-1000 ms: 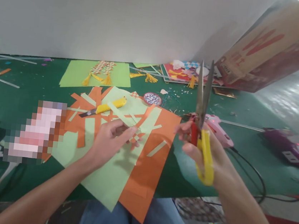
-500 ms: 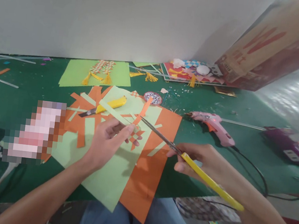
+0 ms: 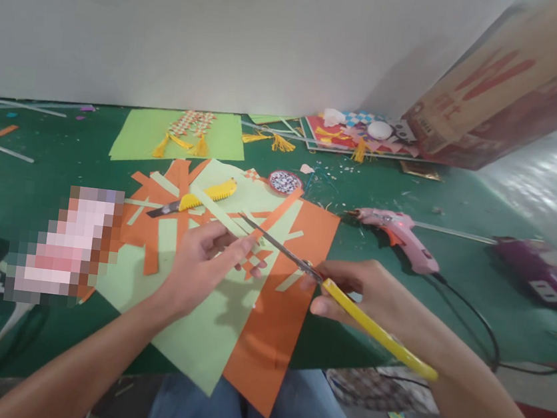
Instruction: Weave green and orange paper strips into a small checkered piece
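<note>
My left hand (image 3: 202, 264) pinches a small woven piece of orange and light green paper strips (image 3: 252, 250), with long strip ends sticking up and away from it. My right hand (image 3: 374, 297) grips yellow-handled scissors (image 3: 302, 265), blades pointing left, their tips at the strips just above my left fingers. Both hands hover over overlapping light green (image 3: 204, 335) and orange (image 3: 279, 316) paper sheets on the green table (image 3: 35, 174).
A yellow utility knife (image 3: 193, 201) lies on the sheets. A pink glue gun (image 3: 399, 233) with a black cord lies to the right, a purple power strip (image 3: 542, 276) beyond it. Finished woven crafts, tassels and a cardboard box (image 3: 514, 81) sit at the back.
My right hand has swung the scissors down from upright to level and moved them left, bringing the blade tips to the strips held by my left hand.
</note>
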Action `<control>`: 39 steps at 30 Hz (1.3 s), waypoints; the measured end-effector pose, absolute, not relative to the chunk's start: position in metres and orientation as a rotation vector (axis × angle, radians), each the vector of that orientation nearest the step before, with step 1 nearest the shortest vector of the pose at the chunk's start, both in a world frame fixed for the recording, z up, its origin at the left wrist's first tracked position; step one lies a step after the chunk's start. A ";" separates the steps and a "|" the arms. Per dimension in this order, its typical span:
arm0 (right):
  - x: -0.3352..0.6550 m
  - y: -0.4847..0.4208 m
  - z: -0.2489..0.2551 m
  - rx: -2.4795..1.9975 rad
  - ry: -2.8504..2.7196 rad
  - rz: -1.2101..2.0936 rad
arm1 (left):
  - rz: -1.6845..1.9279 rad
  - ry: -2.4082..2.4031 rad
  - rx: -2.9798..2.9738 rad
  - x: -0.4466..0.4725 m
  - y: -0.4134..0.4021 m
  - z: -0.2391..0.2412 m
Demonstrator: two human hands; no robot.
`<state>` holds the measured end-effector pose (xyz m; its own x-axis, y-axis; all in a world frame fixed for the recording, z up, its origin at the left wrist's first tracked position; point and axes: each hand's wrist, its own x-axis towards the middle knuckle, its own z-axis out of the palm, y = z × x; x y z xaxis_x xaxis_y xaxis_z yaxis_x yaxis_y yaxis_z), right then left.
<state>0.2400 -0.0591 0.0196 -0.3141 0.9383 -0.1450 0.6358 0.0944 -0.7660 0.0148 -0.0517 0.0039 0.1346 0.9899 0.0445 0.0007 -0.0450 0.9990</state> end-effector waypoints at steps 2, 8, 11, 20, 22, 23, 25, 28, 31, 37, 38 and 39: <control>0.239 -0.058 0.020 -1.529 -2.026 1.131 | 1.126 1.100 1.307 0.015 -0.052 0.004; 0.237 -0.059 0.022 -1.513 -2.038 1.121 | 1.111 1.101 1.320 0.015 -0.053 0.004; 0.236 -0.060 0.022 -1.524 -2.047 1.095 | 1.098 1.111 1.332 0.015 -0.053 0.004; 0.234 -0.058 0.026 -1.532 -2.084 1.081 | 1.118 1.123 1.348 0.014 -0.052 0.003; 0.234 -0.058 0.027 -1.526 -2.085 1.081 | 1.105 1.121 1.349 0.015 -0.052 0.003; 0.234 -0.058 0.027 -1.525 -2.084 1.081 | 1.104 1.125 1.354 0.015 -0.052 0.003; 0.233 -0.058 0.027 -1.527 -2.087 1.080 | 1.107 1.150 1.366 0.015 -0.052 0.004; 0.233 -0.058 0.027 -1.534 -2.094 1.072 | 1.114 1.176 1.379 0.015 -0.052 0.005; 0.233 -0.058 0.028 -1.546 -2.095 1.065 | 1.113 1.170 1.391 0.015 -0.051 0.006; 0.231 -0.058 0.027 -1.575 -2.072 1.064 | 1.116 1.107 1.352 0.015 -0.051 0.006; 0.231 -0.058 0.026 -1.572 -2.063 1.057 | 1.115 1.098 1.338 0.015 -0.051 0.005; 0.232 -0.059 0.024 -1.571 -2.044 1.036 | 1.113 1.089 1.322 0.015 -0.052 0.005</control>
